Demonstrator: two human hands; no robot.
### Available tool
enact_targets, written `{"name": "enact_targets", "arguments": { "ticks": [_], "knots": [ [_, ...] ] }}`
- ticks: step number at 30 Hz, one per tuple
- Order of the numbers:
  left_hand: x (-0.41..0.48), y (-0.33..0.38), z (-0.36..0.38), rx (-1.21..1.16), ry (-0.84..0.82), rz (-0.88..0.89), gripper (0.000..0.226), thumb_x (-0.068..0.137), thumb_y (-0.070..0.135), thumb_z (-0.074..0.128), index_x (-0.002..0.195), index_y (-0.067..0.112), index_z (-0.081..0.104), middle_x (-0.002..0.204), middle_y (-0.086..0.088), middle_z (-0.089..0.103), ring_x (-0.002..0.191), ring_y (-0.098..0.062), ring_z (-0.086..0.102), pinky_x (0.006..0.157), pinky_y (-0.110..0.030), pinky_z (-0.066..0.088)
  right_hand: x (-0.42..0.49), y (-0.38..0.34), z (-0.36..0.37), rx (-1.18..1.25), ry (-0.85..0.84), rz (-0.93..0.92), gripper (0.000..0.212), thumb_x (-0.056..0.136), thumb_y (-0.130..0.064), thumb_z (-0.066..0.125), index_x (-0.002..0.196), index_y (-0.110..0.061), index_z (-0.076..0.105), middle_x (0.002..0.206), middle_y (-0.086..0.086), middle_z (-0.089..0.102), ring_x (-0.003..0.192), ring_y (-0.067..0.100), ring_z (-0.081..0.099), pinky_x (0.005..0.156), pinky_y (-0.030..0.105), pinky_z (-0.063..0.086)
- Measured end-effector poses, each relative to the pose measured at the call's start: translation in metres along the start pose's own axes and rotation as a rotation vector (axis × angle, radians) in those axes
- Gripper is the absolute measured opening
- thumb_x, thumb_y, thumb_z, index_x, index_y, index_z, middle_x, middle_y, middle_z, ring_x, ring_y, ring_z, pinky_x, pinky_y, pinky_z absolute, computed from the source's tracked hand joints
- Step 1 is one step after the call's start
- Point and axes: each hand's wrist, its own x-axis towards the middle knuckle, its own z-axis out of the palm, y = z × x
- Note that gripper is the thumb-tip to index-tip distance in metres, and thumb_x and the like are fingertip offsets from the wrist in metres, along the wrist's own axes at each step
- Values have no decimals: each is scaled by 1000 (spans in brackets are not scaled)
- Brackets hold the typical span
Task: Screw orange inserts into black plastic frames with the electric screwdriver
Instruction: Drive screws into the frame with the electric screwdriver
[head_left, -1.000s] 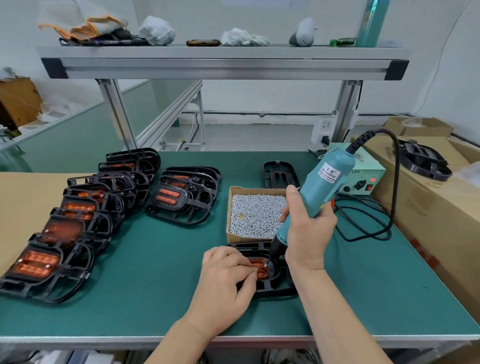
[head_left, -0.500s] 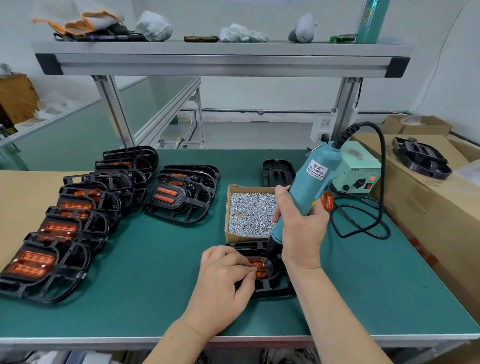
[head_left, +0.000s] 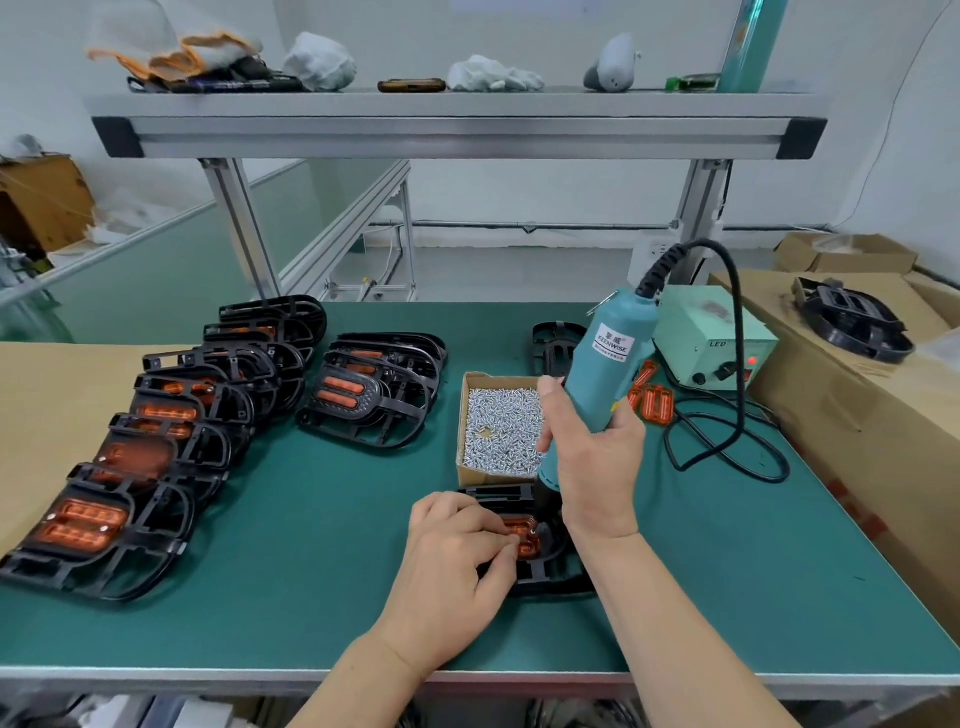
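Our right hand has its grip wrapped around the screwdriver, which leans with its top far and right and its tip down near the insert. The insert sits in the frame on the near worktop. Our left hand pinches the insert's left edge.

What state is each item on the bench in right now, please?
Electric screwdriver: gripped, tilted, tip down at the insert.
Right hand: closed round the screwdriver.
Left hand: fingertips steadying the orange insert.
Black frame: flat on the mat, insert seated.
Screw box: open, nearly full.
Power supply: red light on.
Finished frames: overlapping in a row.
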Motion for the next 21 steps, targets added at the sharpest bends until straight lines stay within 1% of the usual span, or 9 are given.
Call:
{"name": "enact_targets", "arguments": {
  "ticks": [3, 5, 9, 13, 16, 18, 21],
  "knots": [
    [1, -1, -1, 2, 5, -2, 26, 90, 32, 56, 80, 27, 80, 87, 20, 68, 91, -11, 55, 92, -35, 37, 2, -4, -4, 43, 4, -3, 19, 80, -36, 75, 74, -22, 64, 54, 2, 52, 48, 17, 47, 52, 24, 45],
    [1, 0, -1, 6, 5, 2, 27, 90, 32, 56, 79, 27, 80, 87, 20, 68, 91, -10, 55, 93, -34, 36, 2, -5, -7, 63, -2, -9, 16, 82, -35, 75, 72, -27, 65, 54, 2, 52, 48, 18, 48, 54, 25, 46],
    [0, 0, -1, 7, -1, 3, 26, 90, 31, 57, 79, 27, 80, 86, 20, 67, 90, -11, 55, 92, -34, 36, 0, -5, -9, 41, -15, -26, 19, 83, -35, 74, 71, -25, 63, 53, 2, 52, 49, 19, 48, 55, 27, 46],
    [1, 0, -1, 10, 3, 3, 26, 90, 32, 58, 78, 27, 80, 86, 20, 67, 90, -10, 55, 91, -34, 37, -2, -9, -4, 39, -31, -44, 27, 82, -34, 74, 75, -11, 61, 53, 2, 52, 48, 19, 47, 53, 28, 44],
    [1, -1, -1, 10, 9, 9, 26, 91, 32, 58, 77, 27, 80, 86, 20, 67, 89, -11, 54, 90, -34, 37, 5, -18, -3, 93, -34, -64, 19, 84, -31, 73, 73, -21, 62, 53, 1, 51, 47, 16, 47, 54, 26, 45],
    [1, -2, -1, 5, 13, 9, 25, 90, 31, 59, 76, 27, 79, 86, 21, 67, 89, -11, 55, 90, -35, 38, 12, -19, -6, 136, 30, -24, 21, 83, -32, 75, 76, -18, 60, 53, 0, 53, 46, 15, 48, 53, 25, 45],
    [0, -1, -1, -7, 13, 7, 23, 90, 30, 59, 78, 28, 79, 86, 20, 67, 89, -11, 55, 91, -37, 39, 25, -12, -19, 245, 207, 159, 28, 87, -33, 76, 85, -12, 58, 57, -3, 57, 47, 11, 51, 49, 24, 45]
  ]
}}
